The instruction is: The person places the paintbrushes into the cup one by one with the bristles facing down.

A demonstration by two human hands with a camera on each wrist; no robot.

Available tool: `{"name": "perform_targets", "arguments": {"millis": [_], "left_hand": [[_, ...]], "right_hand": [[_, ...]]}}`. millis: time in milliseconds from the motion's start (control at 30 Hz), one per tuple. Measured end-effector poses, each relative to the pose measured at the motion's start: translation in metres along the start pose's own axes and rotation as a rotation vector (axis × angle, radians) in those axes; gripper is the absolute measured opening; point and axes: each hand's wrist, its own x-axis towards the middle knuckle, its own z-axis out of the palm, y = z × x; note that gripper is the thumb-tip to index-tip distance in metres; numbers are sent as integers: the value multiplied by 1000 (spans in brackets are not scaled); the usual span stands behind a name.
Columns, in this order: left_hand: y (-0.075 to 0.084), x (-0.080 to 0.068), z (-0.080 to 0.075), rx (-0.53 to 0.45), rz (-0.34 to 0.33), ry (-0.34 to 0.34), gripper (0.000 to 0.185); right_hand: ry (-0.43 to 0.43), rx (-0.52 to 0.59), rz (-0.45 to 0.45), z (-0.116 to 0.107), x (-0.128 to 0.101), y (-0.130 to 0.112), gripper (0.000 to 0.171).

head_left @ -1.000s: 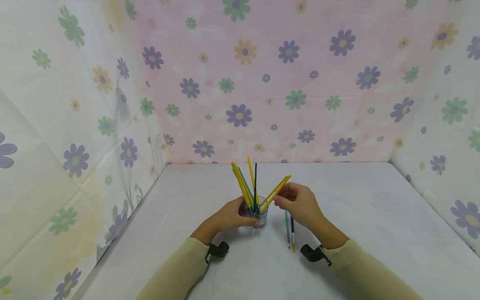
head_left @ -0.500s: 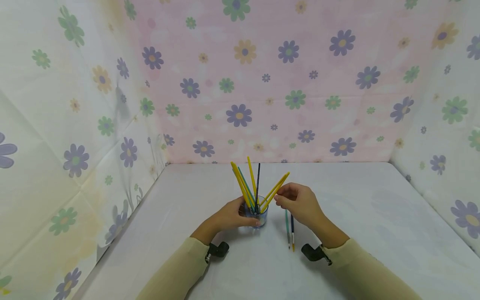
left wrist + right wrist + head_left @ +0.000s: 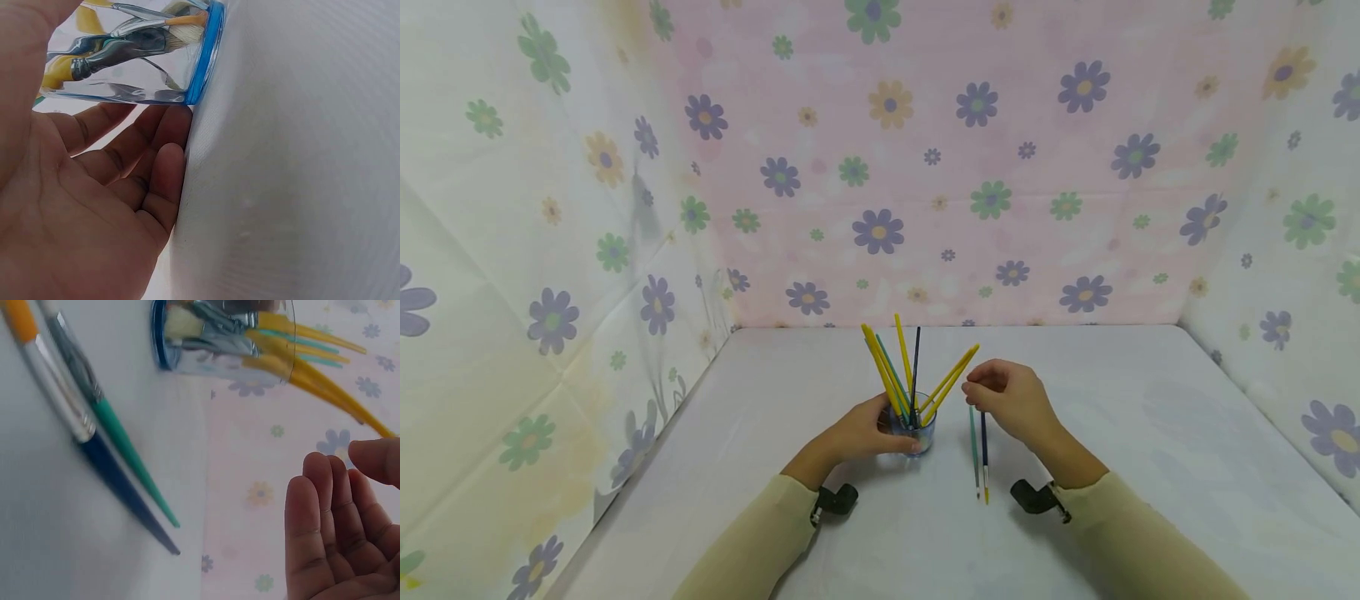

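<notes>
My left hand (image 3: 857, 433) grips a clear cup (image 3: 927, 437), thumb across its front and fingers round its far side. In the left wrist view the blue base ring (image 3: 207, 59) sits low at the table. Several paintbrushes stand in it bristles down: yellow handles (image 3: 880, 367) lean left, two yellow handles (image 3: 953, 379) lean right, and a dark handle (image 3: 917, 358) rises near the middle. To the right of the cup, my right hand (image 3: 1015, 402) hovers with loosely curled fingers and nothing in them. Below it a teal paintbrush (image 3: 974, 454) and a navy paintbrush (image 3: 985, 450) lie side by side.
A white-covered table (image 3: 730, 533) spreads under everything. Behind it rises a pink flowered cloth (image 3: 940, 183), with white flowered cloths at the left (image 3: 497, 275) and right (image 3: 1292, 275). Black wrist mounts (image 3: 842, 500) sit on both sleeves.
My right hand has drawn away to the right from the yellow brush handles. The dark-handled paintbrush in the cup tilted slightly right, then stayed. My left hand keeps its hold on the cup.
</notes>
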Motion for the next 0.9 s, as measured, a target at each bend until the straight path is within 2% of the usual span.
{"name": "perform_targets", "arguments": {"millis": [200, 567, 900], "left_hand": [[-2, 0, 0, 5, 18, -9, 71], [-1, -1, 0, 0, 21, -9, 70], [-3, -3, -8, 13, 7, -12, 68]], "right_hand": [[4, -57, 111, -10, 6, 9, 24], [-85, -99, 340, -15, 16, 32, 27], [-155, -181, 427, -16, 18, 40, 32]]}}
